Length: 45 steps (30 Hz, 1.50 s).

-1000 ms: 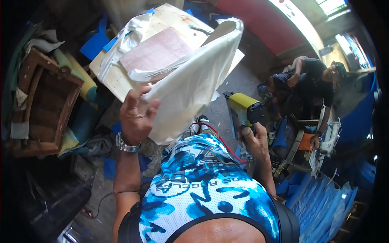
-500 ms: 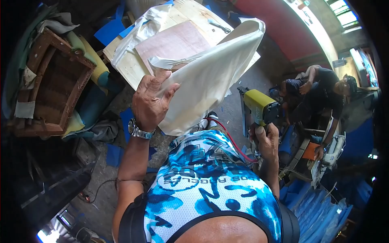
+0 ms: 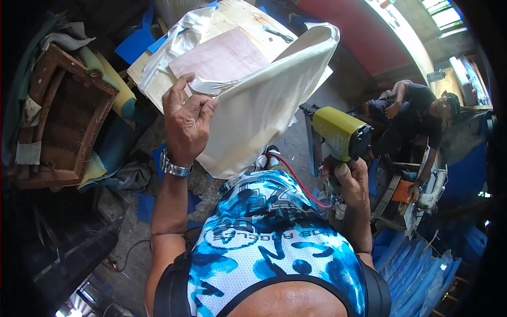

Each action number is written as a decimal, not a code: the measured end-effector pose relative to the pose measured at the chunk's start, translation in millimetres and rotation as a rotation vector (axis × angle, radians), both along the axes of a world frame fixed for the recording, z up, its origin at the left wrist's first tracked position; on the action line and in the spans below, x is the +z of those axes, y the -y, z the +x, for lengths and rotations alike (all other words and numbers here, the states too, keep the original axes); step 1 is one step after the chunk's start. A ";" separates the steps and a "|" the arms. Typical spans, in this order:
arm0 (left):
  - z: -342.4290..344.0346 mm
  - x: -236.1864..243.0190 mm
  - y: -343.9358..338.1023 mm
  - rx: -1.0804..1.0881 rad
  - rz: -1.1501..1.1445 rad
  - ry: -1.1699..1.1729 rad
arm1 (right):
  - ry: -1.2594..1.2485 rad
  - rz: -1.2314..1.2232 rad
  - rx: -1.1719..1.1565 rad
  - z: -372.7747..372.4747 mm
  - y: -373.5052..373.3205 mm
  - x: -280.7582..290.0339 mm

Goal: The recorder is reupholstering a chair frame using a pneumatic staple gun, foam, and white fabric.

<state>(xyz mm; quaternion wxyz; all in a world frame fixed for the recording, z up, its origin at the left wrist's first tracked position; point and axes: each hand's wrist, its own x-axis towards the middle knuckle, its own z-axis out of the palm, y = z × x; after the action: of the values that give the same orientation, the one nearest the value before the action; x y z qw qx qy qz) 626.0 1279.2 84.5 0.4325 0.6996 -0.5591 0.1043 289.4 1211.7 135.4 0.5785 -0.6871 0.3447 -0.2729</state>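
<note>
A curved panel covered in cream material stands tilted on edge in front of me, against the near side of the wooden worktable. My left hand, wearing a metal watch, grips its upper left edge. The thumb and a finger close at the loose fold there, and the index finger reaches up beside it. My right hand is wrapped round the handle of a yellow-green and black pneumatic staple gun. The gun is held up to the right of the panel, apart from it. A red air hose curves beneath it.
The worktable bears a thin pinkish board, scissors and crumpled cream material. A wooden seat frame with foam stands at left. At right sits another person near a sewing machine. Blue sheeting lies lower right.
My right hand has raised the staple gun slightly and brought it closer to the panel. My left hand has shifted left and its index finger has extended upward at the panel's edge.
</note>
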 end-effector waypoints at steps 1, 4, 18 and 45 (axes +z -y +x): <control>1.6 -0.1 0.9 -0.057 0.022 -0.092 | 0.023 -0.003 0.083 3.6 1.5 3.8; 7.0 0.3 2.0 -0.123 0.062 -0.246 | -0.023 -0.019 0.194 20.5 4.6 14.6; 6.8 1.1 8.8 -0.144 0.053 -0.294 | -0.139 0.044 0.200 104.6 17.9 27.5; -28.2 -38.9 -64.5 -0.122 0.077 -0.546 | 0.231 -0.183 0.263 116.0 -16.4 -32.1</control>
<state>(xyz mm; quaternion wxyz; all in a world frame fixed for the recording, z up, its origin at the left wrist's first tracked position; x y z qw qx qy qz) 597.8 1343.7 45.6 0.5458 0.6827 -0.4666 -0.1356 405.4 1228.1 103.3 0.5800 -0.7400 0.1570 -0.3022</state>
